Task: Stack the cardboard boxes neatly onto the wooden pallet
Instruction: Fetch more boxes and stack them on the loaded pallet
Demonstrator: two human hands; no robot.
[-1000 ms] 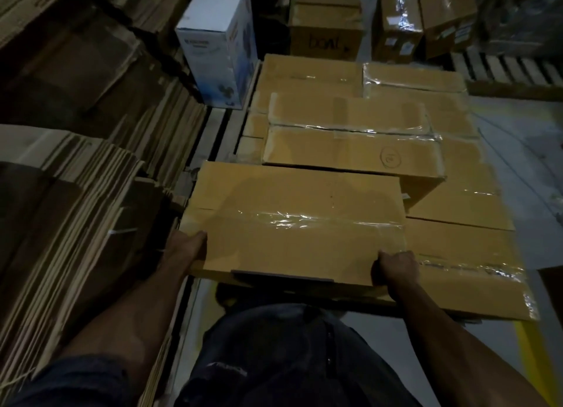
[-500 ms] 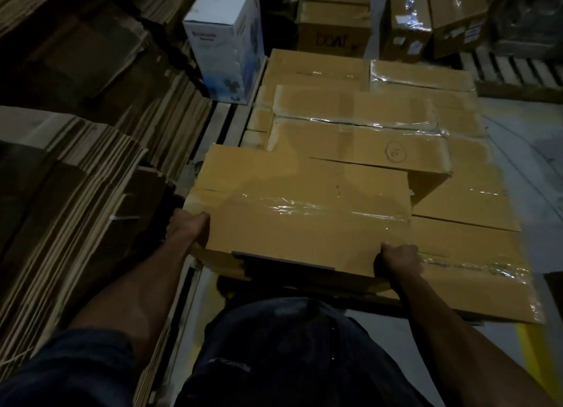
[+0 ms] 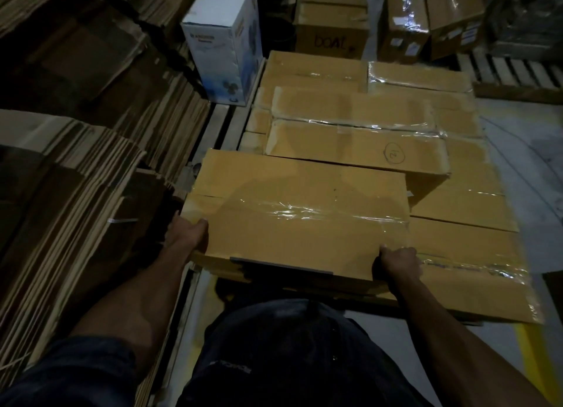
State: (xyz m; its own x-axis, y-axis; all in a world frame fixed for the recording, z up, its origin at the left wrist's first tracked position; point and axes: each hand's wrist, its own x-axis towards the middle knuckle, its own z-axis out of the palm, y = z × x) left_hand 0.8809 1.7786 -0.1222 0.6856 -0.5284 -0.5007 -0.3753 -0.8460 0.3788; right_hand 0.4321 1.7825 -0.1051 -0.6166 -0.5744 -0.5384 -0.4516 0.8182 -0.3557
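We observe the left hand gripping the near-left corner of a taped cardboard box, the right hand gripping its near-right corner. It sits at the wooden pallet's near-left corner, touching stacked boxes beyond.

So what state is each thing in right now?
Held box: taped shut, gripped at both near corners.
Left hand: gripping the box.
Right hand: gripping the box.
Stacked boxes: taped shut, lying flat.
White box: upright, closed.
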